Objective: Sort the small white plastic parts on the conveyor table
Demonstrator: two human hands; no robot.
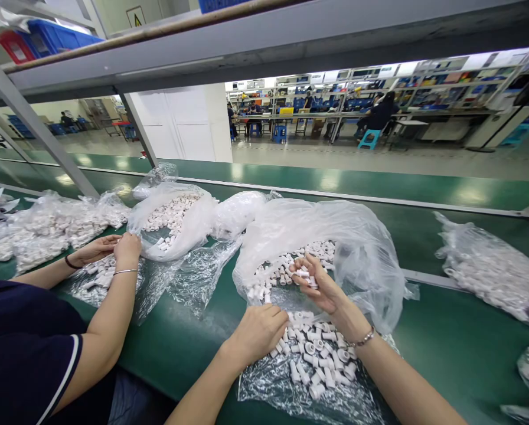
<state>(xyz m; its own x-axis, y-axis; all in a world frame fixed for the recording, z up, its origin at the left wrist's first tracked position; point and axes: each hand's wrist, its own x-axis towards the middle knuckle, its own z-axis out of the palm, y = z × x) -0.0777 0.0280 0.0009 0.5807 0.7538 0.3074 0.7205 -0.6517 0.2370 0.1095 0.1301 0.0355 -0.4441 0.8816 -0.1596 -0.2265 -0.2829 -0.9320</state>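
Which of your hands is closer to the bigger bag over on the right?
Right. The right hand is left of that bag, at the mouth of the big open bag; the left hand is farther left, beside the loose white pieces.

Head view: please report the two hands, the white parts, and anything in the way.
Right hand: holding white parts at mouth of open bag. Left hand: at edge of loose pile, grip unclear. Co-worker's hands: apart, at left, not blocking.
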